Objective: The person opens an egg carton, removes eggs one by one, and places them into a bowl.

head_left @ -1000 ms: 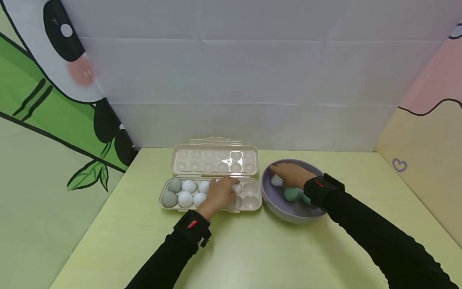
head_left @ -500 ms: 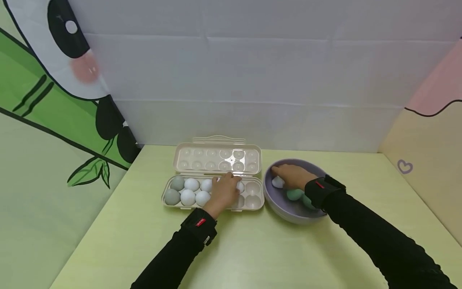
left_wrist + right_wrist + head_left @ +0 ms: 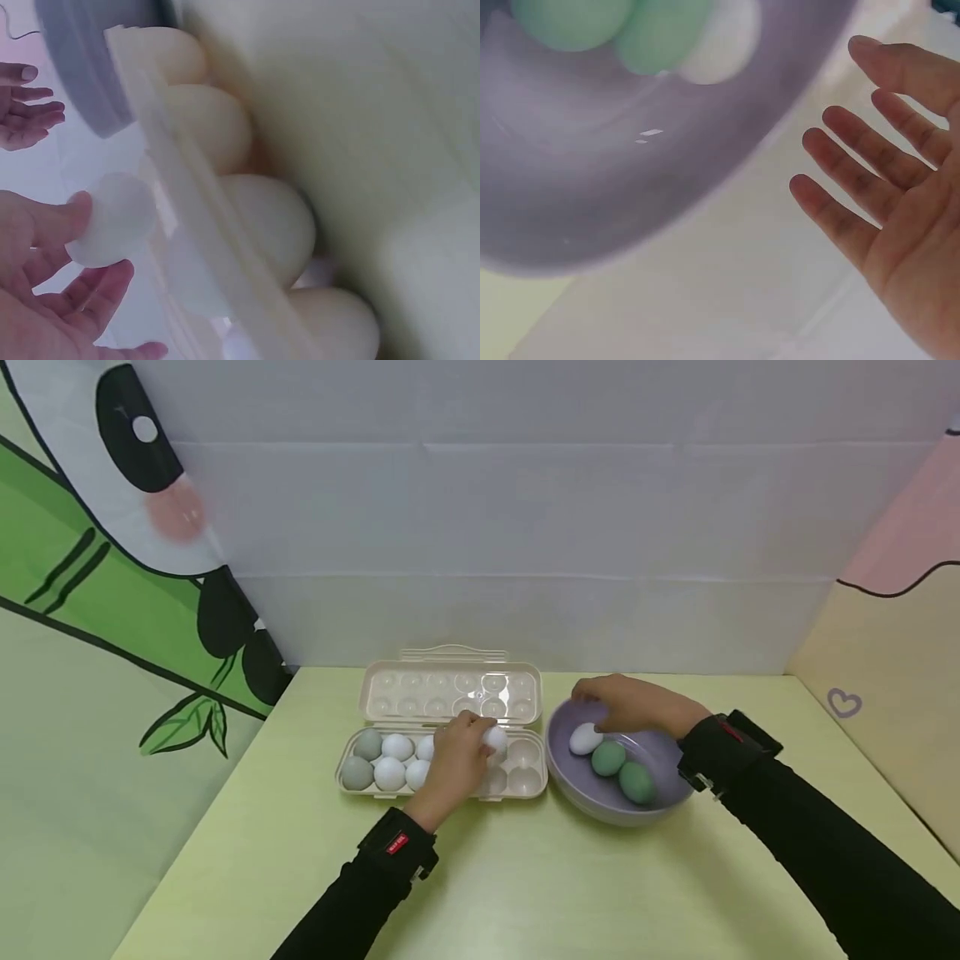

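My left hand pinches a white egg between thumb and fingertips, just above the back row of the egg carton. In the carton's left part sit several white eggs and two grey-green eggs; my hand hides some of the middle cups. Over the back of the purple bowl hovers my right hand, fingers spread and holding nothing in the right wrist view. Inside the bowl lie another white egg and two green eggs.
The carton's clear lid lies open behind its base, toward the back wall. Bowl and carton stand close side by side on the pale yellow table. Empty cups show at the carton's right end.
My right hand has lifted off the white egg in the bowl and moved up and right, leaving the egg there. My left hand has raised its white egg slightly above the carton.
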Tool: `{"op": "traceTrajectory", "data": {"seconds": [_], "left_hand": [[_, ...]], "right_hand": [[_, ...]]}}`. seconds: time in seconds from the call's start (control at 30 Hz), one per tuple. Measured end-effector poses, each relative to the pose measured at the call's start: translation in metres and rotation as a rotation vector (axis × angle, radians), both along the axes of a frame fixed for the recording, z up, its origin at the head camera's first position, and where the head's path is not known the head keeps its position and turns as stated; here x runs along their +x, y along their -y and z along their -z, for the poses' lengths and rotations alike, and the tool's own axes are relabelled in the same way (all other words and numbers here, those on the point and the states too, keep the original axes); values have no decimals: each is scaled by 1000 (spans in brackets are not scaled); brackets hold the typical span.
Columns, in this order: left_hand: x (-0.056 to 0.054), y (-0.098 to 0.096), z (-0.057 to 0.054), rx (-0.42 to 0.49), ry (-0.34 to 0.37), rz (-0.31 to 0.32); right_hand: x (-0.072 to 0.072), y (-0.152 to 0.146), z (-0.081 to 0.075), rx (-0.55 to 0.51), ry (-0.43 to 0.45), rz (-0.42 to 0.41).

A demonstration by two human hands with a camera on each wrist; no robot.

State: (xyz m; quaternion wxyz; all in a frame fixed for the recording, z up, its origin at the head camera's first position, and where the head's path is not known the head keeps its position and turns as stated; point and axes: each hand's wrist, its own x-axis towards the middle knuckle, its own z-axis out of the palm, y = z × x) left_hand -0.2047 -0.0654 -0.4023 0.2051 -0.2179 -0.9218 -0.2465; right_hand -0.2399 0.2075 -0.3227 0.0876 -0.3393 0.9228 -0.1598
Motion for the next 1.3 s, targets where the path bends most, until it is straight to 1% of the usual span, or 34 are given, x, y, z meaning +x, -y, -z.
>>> {"op": "traceTrajectory", "data": {"seconds": [0.07, 0.13, 0.27, 0.33, 0.4, 0.5, 0.6, 0.67, 0.7, 0.77, 0.87, 0.97, 1.07, 1.2, 1.3], "left_hand": [[8, 5, -4, 71, -34, 35], [15, 10, -7, 134, -33, 61], [30, 15, -13, 245, -4, 117], [35, 16, -15, 324, 28, 164], [41, 16, -18, 413, 76, 218], [50, 16, -23, 544, 167, 291], [59, 13, -27, 615, 243, 320], [64, 11, -28, 633, 282, 334], [67, 9, -28, 644, 297, 340], [73, 4, -27, 656, 321, 355], [81, -3, -24, 682, 348, 384], [86, -10, -23, 690, 376, 410], [89, -15, -22, 689, 391, 428], [89, -18, -23, 678, 387, 416], [87, -18, -24, 680, 403, 418]], "right_hand": [[10, 1, -7, -22, -25, 0], [21, 1, -13, -36, -34, 16], [43, 5, -20, -61, -67, 40], [54, 7, -21, -80, -92, 37], [65, 10, -20, -107, -119, 24], [79, 16, -16, -145, -173, -30], [90, 25, -11, -174, -216, -97], [95, 31, -7, -191, -235, -126], [98, 33, -5, -204, -236, -130], [102, 38, 1, -243, -265, -143], [109, 46, 11, -287, -278, -127], [115, 53, 15, -287, -302, -96], [119, 57, 15, -278, -314, -77], [119, 59, 13, -269, -316, -62], [117, 59, 12, -277, -312, -68]]}}
